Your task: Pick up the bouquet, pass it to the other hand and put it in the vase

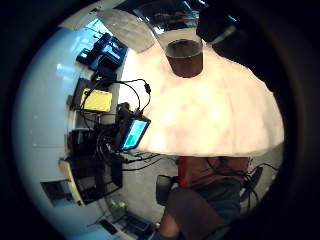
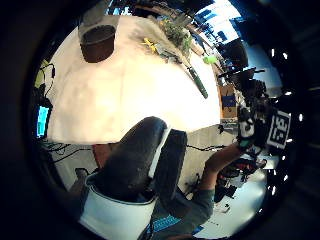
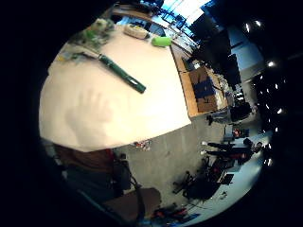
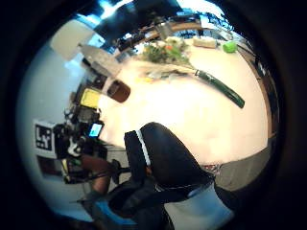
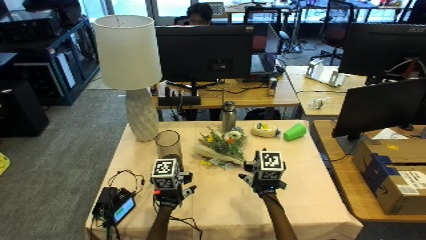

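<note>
The bouquet (image 5: 223, 145) of green leaves with yellow and white flowers lies on the beige tablecloth (image 5: 219, 200), its dark green wrapped stems (image 3: 122, 73) pointing toward the person. The glass vase (image 5: 168, 143) with a dark base stands upright just left of it. My left hand (image 5: 170, 192) hovers in front of the vase, fingers (image 2: 140, 155) relaxed and holding nothing. Over the cloth in front of the bouquet, my right hand (image 5: 263, 184) is also empty. Its shadow (image 3: 90, 113) shows spread fingers. The bouquet (image 4: 165, 55) and vase (image 4: 118, 90) both lie beyond the right palm.
A white lamp (image 5: 130, 65) stands at the table's back left. A metal bottle (image 5: 228, 116), a small roll (image 5: 265, 130) and a green cup (image 5: 295, 131) sit behind the bouquet. A device with a lit screen (image 5: 116, 205) and cables lies at the front left corner.
</note>
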The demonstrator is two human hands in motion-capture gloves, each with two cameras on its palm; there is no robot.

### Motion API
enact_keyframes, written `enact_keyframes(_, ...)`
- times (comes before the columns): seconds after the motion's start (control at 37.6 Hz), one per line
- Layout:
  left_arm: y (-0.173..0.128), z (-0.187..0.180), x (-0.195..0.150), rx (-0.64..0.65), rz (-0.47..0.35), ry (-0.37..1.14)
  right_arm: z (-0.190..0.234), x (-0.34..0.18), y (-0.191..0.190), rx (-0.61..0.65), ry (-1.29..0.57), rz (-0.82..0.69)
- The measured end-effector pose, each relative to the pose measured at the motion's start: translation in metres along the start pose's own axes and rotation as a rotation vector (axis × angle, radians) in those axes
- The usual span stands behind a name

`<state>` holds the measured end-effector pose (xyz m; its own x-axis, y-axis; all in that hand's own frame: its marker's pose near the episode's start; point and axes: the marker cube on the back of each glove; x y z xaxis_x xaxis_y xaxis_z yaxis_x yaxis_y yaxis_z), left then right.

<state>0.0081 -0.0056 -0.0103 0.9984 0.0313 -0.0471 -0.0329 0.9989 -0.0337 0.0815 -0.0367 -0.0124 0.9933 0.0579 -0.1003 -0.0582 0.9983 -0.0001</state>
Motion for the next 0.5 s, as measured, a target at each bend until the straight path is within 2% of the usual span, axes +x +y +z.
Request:
enact_keyframes(0.13, 0.004, -0.005, 0.004, 0.003, 0.011, 0.026, 0.024, 0.039, -0.026, 0.014, -0.031, 0.03)
enact_keyframes(0.37, 0.002, 0.0, -0.002, 0.006, -0.004, 0.02, 0.103, 0.1, -0.07, -0.033, -0.135, 0.081)
enact_keyframes(0.45, 0.001, 0.003, -0.003, -0.005, -0.002, 0.025, 0.116, 0.104, -0.072, -0.081, -0.182, 0.09)
enact_keyframes(0.5, 0.0, 0.006, -0.003, -0.005, 0.001, 0.035, 0.105, 0.097, -0.06, -0.144, -0.216, 0.104)
